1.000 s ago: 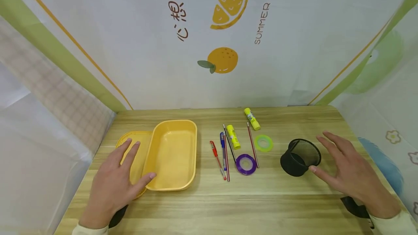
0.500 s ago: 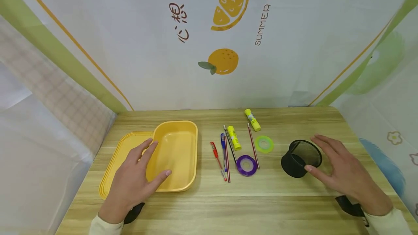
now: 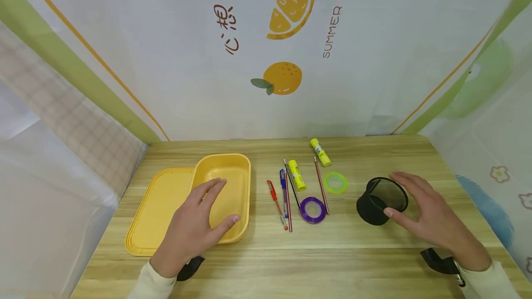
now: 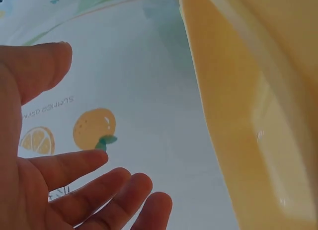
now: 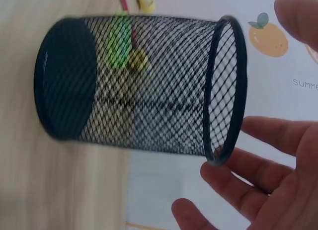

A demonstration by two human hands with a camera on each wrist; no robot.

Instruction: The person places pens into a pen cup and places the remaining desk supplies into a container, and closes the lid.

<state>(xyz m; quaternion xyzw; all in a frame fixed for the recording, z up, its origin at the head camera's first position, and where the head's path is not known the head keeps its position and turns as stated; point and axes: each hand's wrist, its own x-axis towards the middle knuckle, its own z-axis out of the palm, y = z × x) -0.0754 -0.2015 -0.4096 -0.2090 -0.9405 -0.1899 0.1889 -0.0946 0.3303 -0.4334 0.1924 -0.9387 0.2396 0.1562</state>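
My left hand (image 3: 197, 222) hovers over the near left part of a yellow plastic box (image 3: 246, 188), fingers and thumb spread, holding nothing. In the left wrist view the box wall (image 4: 223, 115) rises beside the relaxed fingers. At the right, my right hand (image 3: 432, 216) is spread around the rim of a black mesh pen holder (image 3: 371, 210), which stands upright. The right wrist view shows the fingertips (image 5: 214, 171) close to the mesh cup's rim (image 5: 238, 91), with the thumb apart from it. Whether those fingertips touch the rim, I cannot tell.
A yellow lid (image 3: 160, 211) lies left of the box. In the middle are a red pen (image 3: 272, 193), a blue pen (image 3: 284, 181), pencils (image 3: 320, 179), two yellow glue sticks (image 3: 297, 174), a purple tape roll (image 3: 306, 218) and a green tape roll (image 3: 335, 190).
My left hand has moved right, from over the lid to over the box, uncovering the lid. The right hand has shifted slightly left, closer around the pen holder.
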